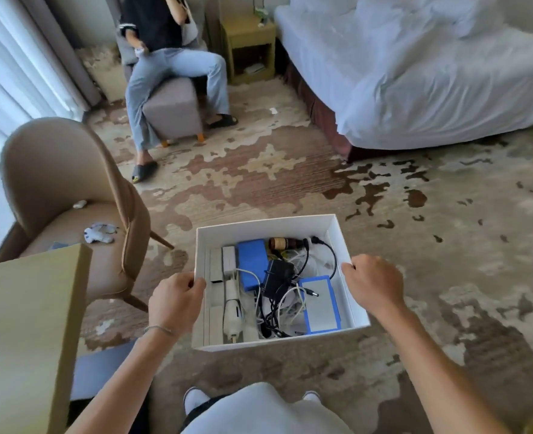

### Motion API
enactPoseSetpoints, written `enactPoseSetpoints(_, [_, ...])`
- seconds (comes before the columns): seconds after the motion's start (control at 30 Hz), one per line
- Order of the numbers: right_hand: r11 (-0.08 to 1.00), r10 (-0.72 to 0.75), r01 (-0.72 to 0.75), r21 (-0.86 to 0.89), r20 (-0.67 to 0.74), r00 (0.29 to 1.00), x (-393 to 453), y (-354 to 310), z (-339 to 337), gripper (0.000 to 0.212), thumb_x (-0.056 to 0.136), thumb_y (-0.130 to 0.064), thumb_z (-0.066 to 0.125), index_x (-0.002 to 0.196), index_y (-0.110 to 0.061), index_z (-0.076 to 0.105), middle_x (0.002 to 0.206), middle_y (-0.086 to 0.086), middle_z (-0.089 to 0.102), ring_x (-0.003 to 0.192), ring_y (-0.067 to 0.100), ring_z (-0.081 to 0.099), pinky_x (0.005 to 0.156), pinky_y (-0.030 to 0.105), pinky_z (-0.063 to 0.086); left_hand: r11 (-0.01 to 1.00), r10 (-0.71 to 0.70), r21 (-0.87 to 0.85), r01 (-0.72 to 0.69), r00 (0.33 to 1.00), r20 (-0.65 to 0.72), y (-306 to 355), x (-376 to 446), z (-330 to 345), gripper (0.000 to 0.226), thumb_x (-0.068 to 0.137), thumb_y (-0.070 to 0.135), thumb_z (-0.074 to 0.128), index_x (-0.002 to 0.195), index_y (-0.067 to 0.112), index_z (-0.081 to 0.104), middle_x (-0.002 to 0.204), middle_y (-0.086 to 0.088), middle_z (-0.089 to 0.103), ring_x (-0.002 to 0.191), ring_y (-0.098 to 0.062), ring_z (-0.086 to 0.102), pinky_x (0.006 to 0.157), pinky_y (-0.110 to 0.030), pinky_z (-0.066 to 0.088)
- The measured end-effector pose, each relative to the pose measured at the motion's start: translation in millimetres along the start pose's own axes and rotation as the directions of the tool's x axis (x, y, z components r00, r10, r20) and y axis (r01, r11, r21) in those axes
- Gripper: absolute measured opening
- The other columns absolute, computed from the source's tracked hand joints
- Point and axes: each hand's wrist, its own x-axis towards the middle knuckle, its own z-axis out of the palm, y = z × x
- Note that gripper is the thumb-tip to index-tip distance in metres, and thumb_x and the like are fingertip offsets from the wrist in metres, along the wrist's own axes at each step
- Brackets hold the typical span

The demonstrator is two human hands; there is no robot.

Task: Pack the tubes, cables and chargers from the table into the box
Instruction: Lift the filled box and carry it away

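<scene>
Open carpet (290, 170) far and right of the held box (268, 223). Blocked left by desk (30, 308) corner and chair (70, 183); bed (431, 89) far right.

Left hand (177, 300) and right hand (373, 285) (both arms outstretched) each grip with curled fingers.

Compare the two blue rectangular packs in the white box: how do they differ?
The blue pack near the far wall is plain blue on top; the blue pack near the right wall shows a grey face framed in blue. The far one lies beside the black charger; the near one has a cable plug resting on it. Both lie in the white cardboard box.
</scene>
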Motion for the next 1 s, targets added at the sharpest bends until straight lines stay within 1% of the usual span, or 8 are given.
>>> enactPoseSetpoints(0.07, [0.998,0.069,-0.069,0.009,-0.014,0.998,-12.3,48.9,-15.6,0.047,0.090,-0.019,0.052,0.050,-0.015,0.028,0.045,-0.001,0.030,0.042,0.017,0.025,0.047,0.028,0.020,0.999,0.052,0.005,-0.053,0.998,0.040,38.7,-9.5,26.8,0.046,0.091,0.022,0.057,0.049,0.015,0.042,0.044,0.001,0.041,0.041,-0.015,0.037,0.046,-0.025,0.029])
enactPoseSetpoints(0.17, [0.983,0.184,-0.183,0.018,-0.046,0.982,-34.6,117.5,-35.4,0.047,0.091,-0.018,0.052,0.051,-0.015,0.027,0.045,-0.002,0.028,0.041,0.016,0.022,0.046,0.027,0.016,0.988,0.151,0.019,-0.154,0.982,0.109,94.4,-23.3,66.1,0.046,0.091,0.019,0.059,0.049,0.015,0.041,0.043,0.001,0.040,0.040,-0.016,0.035,0.046,-0.025,0.028])
enactPoseSetpoints(0.37, [0.910,0.413,-0.407,0.073,-0.094,0.906,-88.6,236.1,-63.3,0.049,0.091,-0.020,0.053,0.050,-0.017,0.027,0.045,-0.003,0.025,0.041,0.015,0.023,0.045,0.028,0.016,0.940,0.321,0.022,-0.339,0.907,0.273,194.2,-48.3,140.3,0.047,0.088,0.018,0.058,0.048,0.016,0.034,0.041,0.003,0.035,0.040,-0.017,0.032,0.045,-0.023,0.022])
enactPoseSetpoints(0.5, [0.833,0.554,-0.545,0.102,-0.148,0.819,-129.1,301.4,-75.7,0.047,0.093,-0.023,0.054,0.051,-0.017,0.032,0.046,-0.004,0.030,0.040,0.013,0.026,0.044,0.026,0.017,0.898,0.411,-0.008,-0.441,0.829,0.379,254.8,-66.2,188.5,0.045,0.087,0.018,0.059,0.048,0.016,0.036,0.042,0.003,0.039,0.040,-0.018,0.036,0.044,-0.024,0.025])
enactPoseSetpoints(0.63, [0.732,0.679,-0.675,0.094,-0.180,0.712,-164.3,357.9,-87.6,0.044,0.094,-0.027,0.053,0.054,-0.014,0.040,0.047,-0.001,0.039,0.040,0.015,0.032,0.044,0.026,0.021,0.844,0.492,-0.050,-0.535,0.733,0.469,314.5,-86.0,236.8,0.046,0.088,0.020,0.058,0.046,0.018,0.038,0.041,0.005,0.042,0.039,-0.016,0.039,0.042,-0.023,0.025])
enactPoseSetpoints(0.77, [0.645,0.764,-0.736,0.208,-0.171,0.622,-193.7,411.0,-93.7,0.047,0.095,-0.023,0.053,0.055,-0.017,0.029,0.050,-0.002,0.026,0.046,0.017,0.024,0.048,0.030,0.022,0.789,0.543,-0.067,-0.611,0.640,0.543,370.2,-105.4,286.6,0.043,0.088,0.022,0.056,0.048,0.016,0.042,0.042,0.005,0.045,0.040,-0.016,0.042,0.042,-0.022,0.028])
enactPoseSetpoints(0.9, [0.518,0.855,-0.815,0.262,-0.125,0.503,-214.9,462.8,-99.4,0.041,0.096,-0.023,0.051,0.059,-0.014,0.036,0.056,0.004,0.033,0.052,0.019,0.030,0.053,0.033,0.025,0.729,0.592,-0.096,-0.678,0.553,0.586,424.7,-127.5,340.9,0.039,0.087,0.024,0.056,0.050,0.014,0.050,0.042,0.006,0.048,0.039,-0.014,0.045,0.040,-0.021,0.033])
enactPoseSetpoints(1.0, [0.442,0.897,-0.853,0.278,-0.115,0.428,-230.6,496.7,-106.8,0.040,0.096,-0.020,0.051,0.060,-0.013,0.035,0.057,0.004,0.034,0.052,0.019,0.030,0.053,0.032,0.023,0.687,0.613,-0.126,-0.715,0.478,0.629,463.8,-145.5,380.3,0.038,0.089,0.025,0.055,0.053,0.011,0.053,0.044,0.001,0.053,0.040,-0.014,0.047,0.040,-0.023,0.037])
